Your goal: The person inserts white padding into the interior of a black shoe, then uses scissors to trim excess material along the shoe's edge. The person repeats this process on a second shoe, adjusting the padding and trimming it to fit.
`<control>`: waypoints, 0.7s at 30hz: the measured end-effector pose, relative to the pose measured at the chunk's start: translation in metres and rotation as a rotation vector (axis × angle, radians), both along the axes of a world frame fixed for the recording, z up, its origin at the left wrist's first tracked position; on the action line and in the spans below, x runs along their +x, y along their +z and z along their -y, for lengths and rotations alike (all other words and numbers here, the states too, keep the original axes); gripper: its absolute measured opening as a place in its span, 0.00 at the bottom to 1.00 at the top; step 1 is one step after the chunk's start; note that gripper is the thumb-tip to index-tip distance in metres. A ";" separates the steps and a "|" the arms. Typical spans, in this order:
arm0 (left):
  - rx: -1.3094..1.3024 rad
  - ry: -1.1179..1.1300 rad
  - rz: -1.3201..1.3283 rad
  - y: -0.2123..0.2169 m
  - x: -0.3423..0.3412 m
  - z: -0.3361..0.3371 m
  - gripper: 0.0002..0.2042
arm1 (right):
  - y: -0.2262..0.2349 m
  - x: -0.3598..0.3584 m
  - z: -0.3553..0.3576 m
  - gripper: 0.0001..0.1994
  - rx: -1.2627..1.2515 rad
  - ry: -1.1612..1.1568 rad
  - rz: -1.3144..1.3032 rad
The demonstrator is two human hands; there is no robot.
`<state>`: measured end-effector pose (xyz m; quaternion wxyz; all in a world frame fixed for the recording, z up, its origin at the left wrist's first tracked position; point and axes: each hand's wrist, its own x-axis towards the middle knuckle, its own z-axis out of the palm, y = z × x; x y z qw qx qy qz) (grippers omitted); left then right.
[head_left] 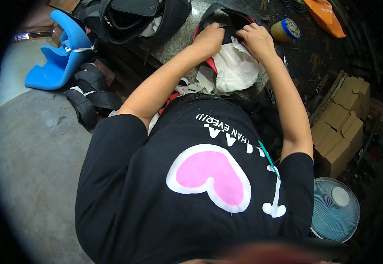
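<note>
Both forearms reach over a grey worktop (169,53) to a black padded piece with red edging (226,17), whose kind I cannot make out. My left hand (210,39) is closed, its curled fingers on the left part of the piece. Opposite it, my right hand (258,40) pinches the right part near the rim. A crumpled white cloth (236,68) hangs from the piece between my wrists, toward my body. The fingertips are partly hidden by the black material.
Right of my right hand stands a jar with a blue rim (286,30). An orange item (325,17) lies beyond it. Black bag-like items (141,22) and a blue foam shape (55,66) are at left. Cardboard boxes (339,127) and a fan (335,209) stand at right.
</note>
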<state>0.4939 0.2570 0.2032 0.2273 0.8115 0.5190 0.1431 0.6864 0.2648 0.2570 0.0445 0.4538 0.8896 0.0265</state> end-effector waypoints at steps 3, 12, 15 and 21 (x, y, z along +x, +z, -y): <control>0.121 -0.118 -0.099 0.002 -0.010 0.003 0.12 | -0.012 0.011 -0.020 0.10 -0.100 -0.093 -0.135; 0.355 -0.389 -0.236 0.007 0.024 0.031 0.20 | -0.037 0.022 -0.051 0.14 -0.246 -0.250 -0.134; 0.371 -0.393 -0.285 0.007 0.027 0.033 0.21 | -0.042 0.024 -0.054 0.15 -0.278 -0.284 -0.144; 0.530 -0.420 -0.318 0.006 0.031 0.030 0.21 | -0.032 0.034 -0.037 0.11 -0.254 -0.352 -0.740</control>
